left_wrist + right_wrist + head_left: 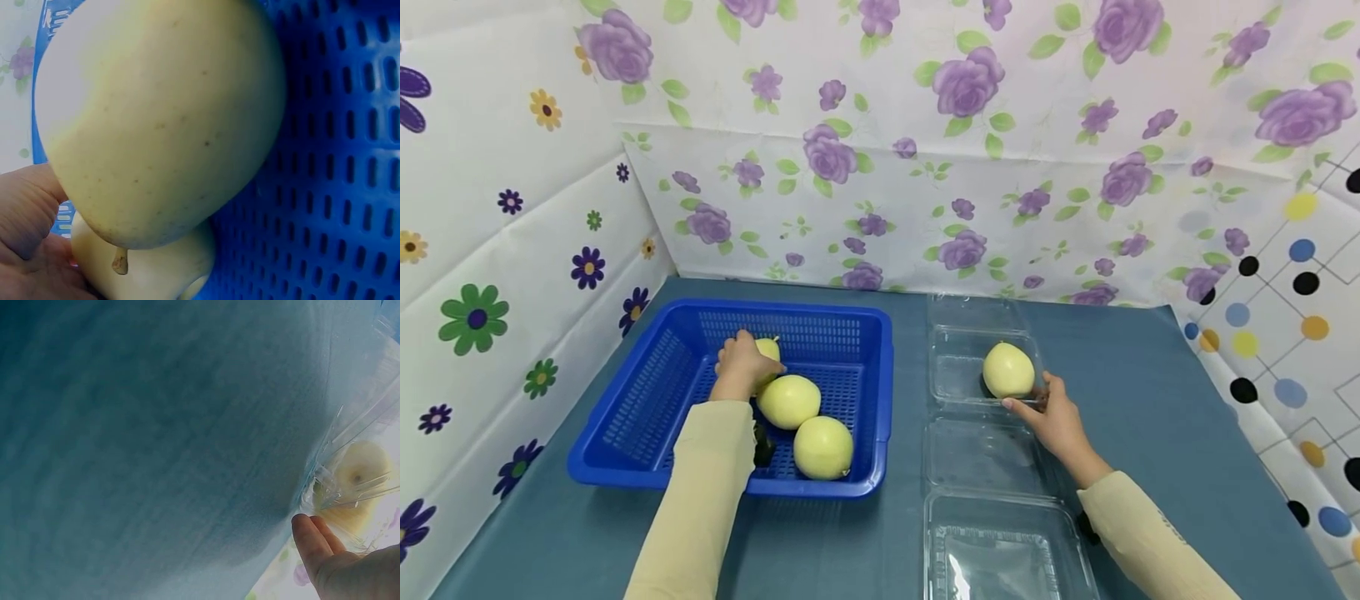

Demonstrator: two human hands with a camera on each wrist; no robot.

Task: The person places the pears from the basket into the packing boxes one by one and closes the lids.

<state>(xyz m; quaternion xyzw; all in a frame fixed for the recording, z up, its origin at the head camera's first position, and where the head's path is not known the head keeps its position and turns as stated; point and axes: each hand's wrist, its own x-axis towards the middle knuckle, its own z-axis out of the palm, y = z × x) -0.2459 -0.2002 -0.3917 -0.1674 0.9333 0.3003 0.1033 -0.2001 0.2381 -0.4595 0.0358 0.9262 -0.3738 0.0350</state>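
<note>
A sheet with purple roses [895, 208] covers the wall behind the work area. A daisy-printed sheet [550, 267] runs along the left side, and a dotted sheet [1270, 333] along the right. Below them spreads a blue-green tabletop [1135, 358].

On the left of it stands a blue basket [886, 400] with slotted walls. To the right, clear plastic sections form a column running away from the person, the nearest section [1000, 542] being the largest. The second from the far end is a clear tray [955, 379].

Two cream sleeves, the left sleeve [707, 492] and the right sleeve [1150, 533], reach in from below. The left hand [743, 367] is inside the basket, gripping the far fruit [767, 347] with its thumb along the near side. The right hand [1060, 421] pinches the clear tray at its near right corner.

All the fruits are pale yellow-green and rounded. The middle fruit [788, 402] and the near fruit [823, 447] lie in the basket, side by side. One single fruit [1008, 371] sits in the clear tray, toward its right side. A short stem [777, 338] juts from the far fruit.
</note>
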